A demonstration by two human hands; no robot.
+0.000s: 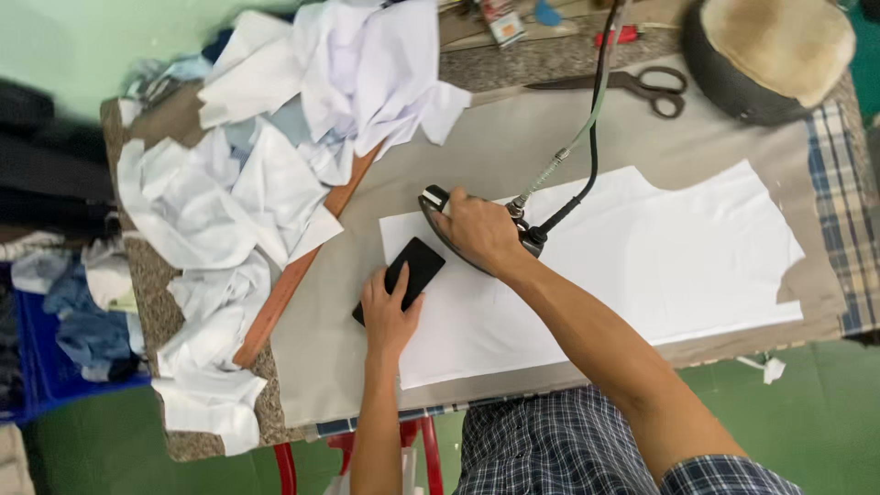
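Far left: a blue crate [37, 367] on the green floor, rumpled cloth in it. On the left end of the worktop [513, 147], a heap of crumpled white fabric pieces [247, 183] spreads from the back edge to the near edge; these look not yet pressed. A long brown wooden strip [293, 275] runs diagonally along the edge of the heap.

Centre: my left hand [390, 312] lies flat, fingers spread, on a black rectangular block [403, 275] that sits on the left end of the white cut panel [605, 266]. It presses down more than it grips. Just right of it, my right hand [477, 229] is closed around the handle of the iron [458, 234], which stands on the same panel near its upper left corner. A black cord and a pale hose [587, 119] rise from the iron toward the back.

The panel lies flat across the grey pressing cover, smooth along its visible length. My read: this piece is well along, with the iron now at its left end, while the heap on the left is what remains.

Back, right of centre: a small red-and-white package [502, 23], partly cut off; its print is too small to make out. Then dark-handled scissors [642, 87], then a round padded cushion [770, 50] with a tan top. Far right, checked blue cloth [839, 211] covers the end of the worktop.
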